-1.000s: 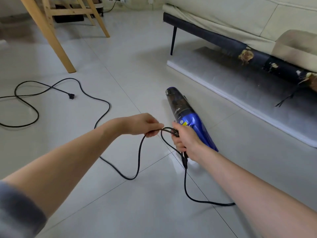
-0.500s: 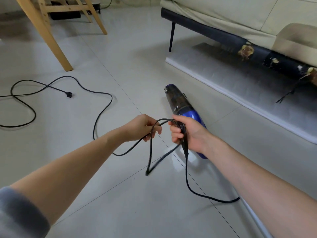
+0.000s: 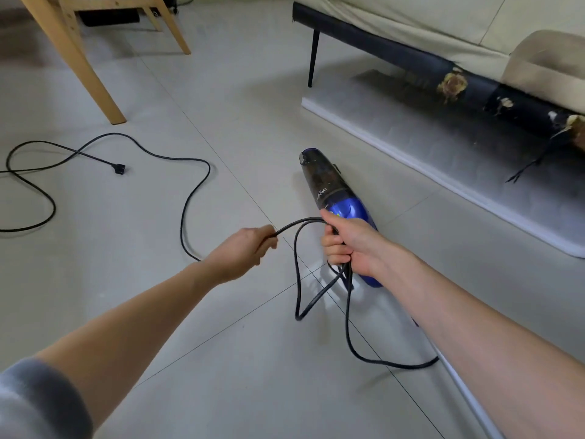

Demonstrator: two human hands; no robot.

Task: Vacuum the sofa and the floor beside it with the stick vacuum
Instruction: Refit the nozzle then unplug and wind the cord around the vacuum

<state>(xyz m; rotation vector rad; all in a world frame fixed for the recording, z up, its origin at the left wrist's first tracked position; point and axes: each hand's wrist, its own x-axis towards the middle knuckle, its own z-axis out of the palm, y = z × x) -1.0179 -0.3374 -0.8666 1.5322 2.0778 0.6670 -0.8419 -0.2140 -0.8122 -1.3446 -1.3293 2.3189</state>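
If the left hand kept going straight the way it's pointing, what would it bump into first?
Probably the right hand. The left hand grips the black cord and points rightward along it, toward the right hand bunching cord loops beside the blue vacuum. Depth is hard to judge.

Home living room. Pale glossy tiled floor underfoot. Cream sofa on a thin black metal leg, up and right of the grip on the power cord, worn black base edge. White mat under the sofa. Light wooden furniture legs far upper left. Hand vacuum lying on the tiles.
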